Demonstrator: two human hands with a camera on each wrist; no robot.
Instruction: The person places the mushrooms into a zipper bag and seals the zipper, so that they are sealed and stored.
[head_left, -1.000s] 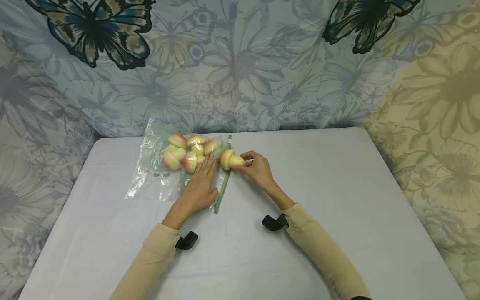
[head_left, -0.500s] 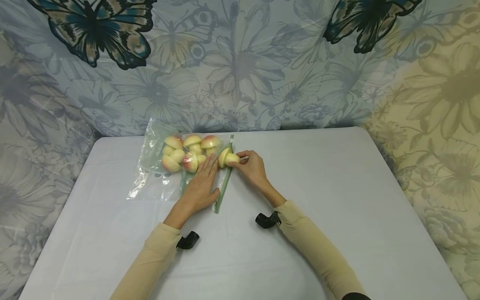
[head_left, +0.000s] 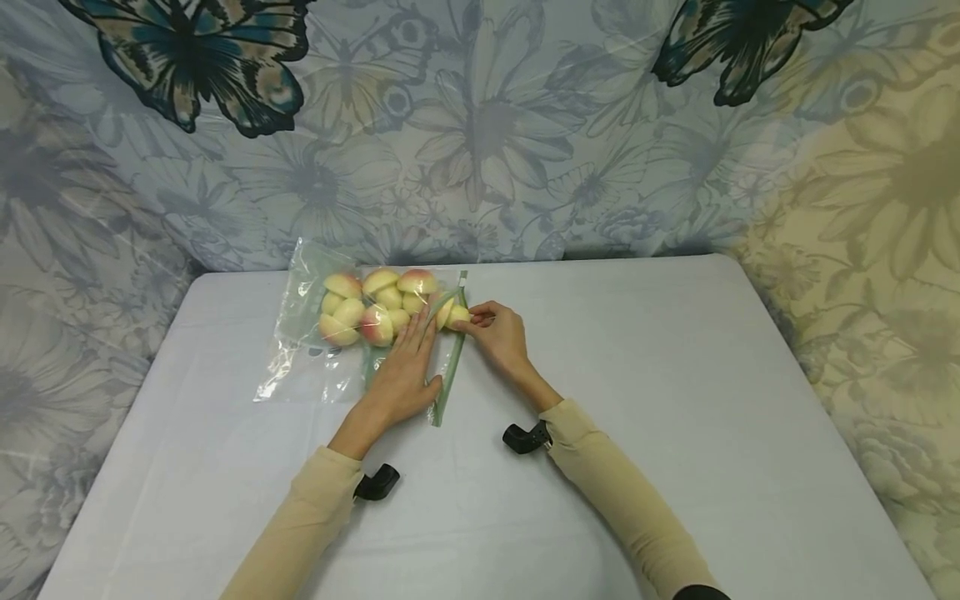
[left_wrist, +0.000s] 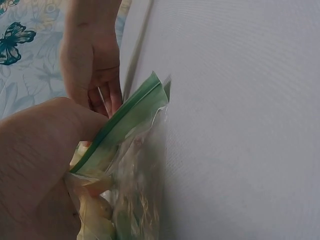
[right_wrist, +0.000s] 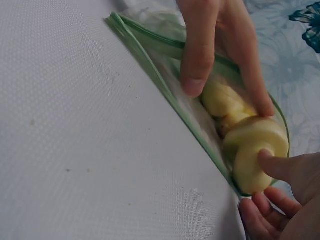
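Note:
A clear zip bag (head_left: 285,358) with a green-edged mouth (head_left: 452,371) lies flat on the table, its opening to the right. Inside are several mushrooms (head_left: 377,323) with pale yellow stems and reddish-yellow caps, perhaps toys. My left hand (head_left: 405,371) rests on the bag near the mouth, fingers straight and thumb spread; in the right wrist view the mouth gapes beneath it. At the opening, my right hand (head_left: 501,337) pinches one mushroom (right_wrist: 250,165) by its stem between thumb and fingers. That mushroom's cap is within the mouth.
A white cloth covers the table (head_left: 637,375). Behind it hangs a floral backdrop (head_left: 480,167) with butterflies, close to the table's far edge. Small black wrist cameras (head_left: 377,482) sit under both forearms.
My right hand has moved left, pushing the mushroom it pinches deeper into the bag's mouth. The mushrooms inside have shifted slightly left. My left hand has stayed nearly still.

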